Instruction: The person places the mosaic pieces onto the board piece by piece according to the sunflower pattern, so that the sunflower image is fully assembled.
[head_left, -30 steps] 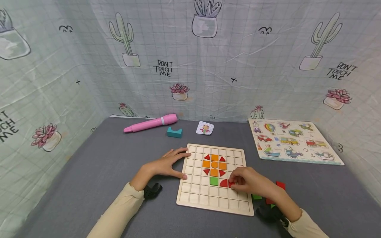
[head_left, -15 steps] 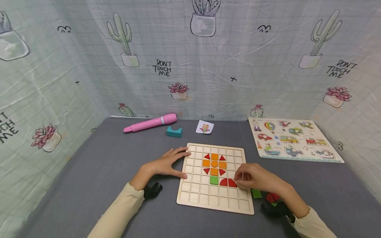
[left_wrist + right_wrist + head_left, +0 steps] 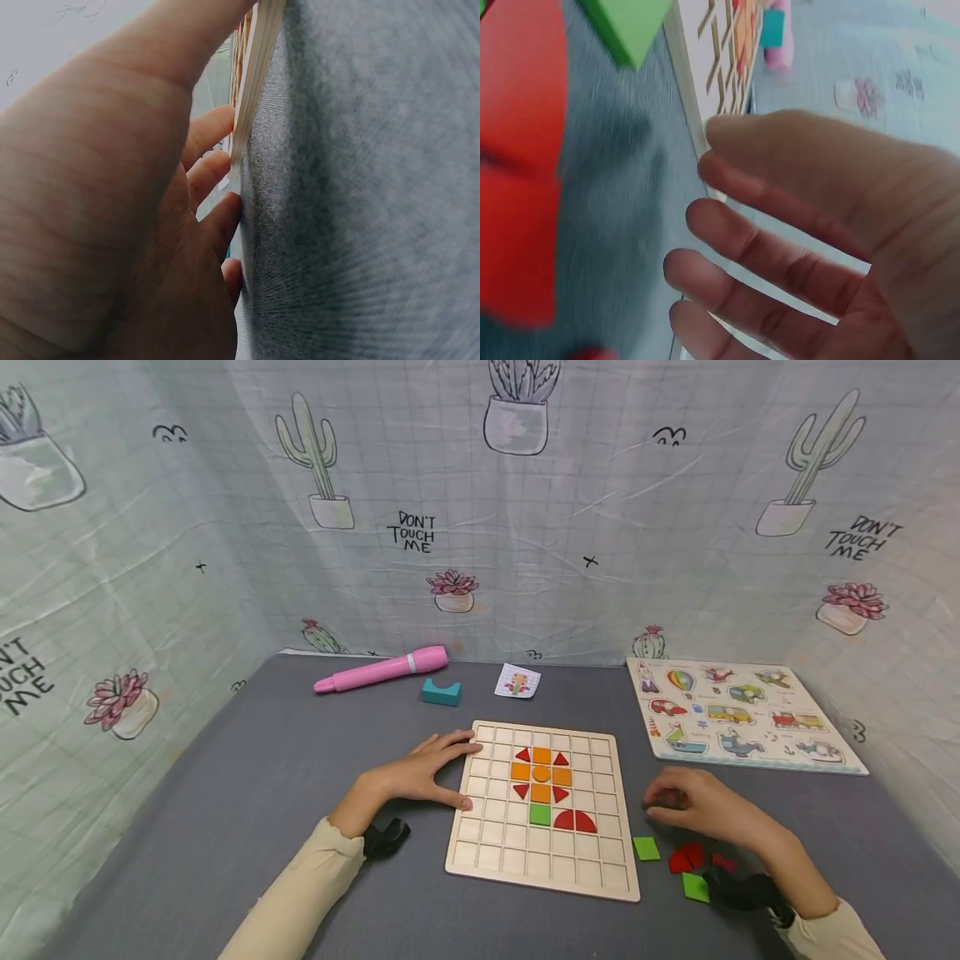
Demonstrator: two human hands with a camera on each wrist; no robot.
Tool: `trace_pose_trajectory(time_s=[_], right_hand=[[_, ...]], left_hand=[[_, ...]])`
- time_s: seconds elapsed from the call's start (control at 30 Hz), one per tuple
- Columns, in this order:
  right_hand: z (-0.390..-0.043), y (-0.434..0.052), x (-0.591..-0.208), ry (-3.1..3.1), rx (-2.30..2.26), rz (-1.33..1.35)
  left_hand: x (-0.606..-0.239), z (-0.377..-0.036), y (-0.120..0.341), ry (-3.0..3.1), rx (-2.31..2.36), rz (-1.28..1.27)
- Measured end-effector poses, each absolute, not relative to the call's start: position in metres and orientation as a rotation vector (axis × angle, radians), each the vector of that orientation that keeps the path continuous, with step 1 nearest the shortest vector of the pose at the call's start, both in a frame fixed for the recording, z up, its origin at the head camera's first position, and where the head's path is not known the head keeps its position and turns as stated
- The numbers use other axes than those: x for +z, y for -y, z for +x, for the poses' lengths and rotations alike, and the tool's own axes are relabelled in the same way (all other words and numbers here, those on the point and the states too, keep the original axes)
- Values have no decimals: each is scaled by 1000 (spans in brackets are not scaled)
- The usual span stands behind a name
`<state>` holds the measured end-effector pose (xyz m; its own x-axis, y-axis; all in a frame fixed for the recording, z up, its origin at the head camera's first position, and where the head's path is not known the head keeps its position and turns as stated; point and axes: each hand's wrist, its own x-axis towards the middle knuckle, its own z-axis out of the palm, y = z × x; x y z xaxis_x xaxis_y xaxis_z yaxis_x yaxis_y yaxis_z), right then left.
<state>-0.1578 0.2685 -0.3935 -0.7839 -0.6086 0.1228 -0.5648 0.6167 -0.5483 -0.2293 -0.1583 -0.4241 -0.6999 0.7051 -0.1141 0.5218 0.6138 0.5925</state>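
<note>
A wooden grid board (image 3: pixel 487 852) lies in the middle of the grey table. On it sit red triangles, orange squares, a green square (image 3: pixel 539 814) and two red quarter-rounds (image 3: pixel 575 821) side by side. My left hand (image 3: pixel 438 772) rests flat against the board's left edge (image 3: pixel 255 82), fingers straight. My right hand (image 3: pixel 669 802) hovers just right of the board with relaxed fingers (image 3: pixel 780 247) and holds nothing. Below it lie loose pieces: a green square (image 3: pixel 646 848), red pieces (image 3: pixel 686 857) and another green one (image 3: pixel 695 887). The right wrist view shows a green piece (image 3: pixel 626 22) and a red one (image 3: pixel 517 187) blurred.
A pink marker (image 3: pixel 382 670), a teal block (image 3: pixel 440 692) and a small picture card (image 3: pixel 517 682) lie at the back. A vehicle peg puzzle (image 3: pixel 742 714) sits at the back right. Printed cloth walls close in the table on three sides.
My right hand let go of the second red quarter-round on the board and drew back to the right, off the board. The left hand stayed put.
</note>
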Motion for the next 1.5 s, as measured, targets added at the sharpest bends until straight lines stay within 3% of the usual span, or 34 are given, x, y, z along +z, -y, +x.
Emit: trace_pose_trajectory(time_s=[0.53, 0.83, 1.33, 1.5], right_hand=[[-154, -329, -386, -2579, -876, -734], [-155, -325, -397, -2511, -964, -780], [-155, -315, -393, -2589, -927, -554], [-156, -311, -397, -2726, -854, -650]], left_hand=[[-425, -230, 156, -2513, 768, 1004], [-426, -228, 156, -2498, 769, 1006], [-425, -228, 157, -2510, 767, 999], [-424, -227, 158, -2513, 772, 1001]])
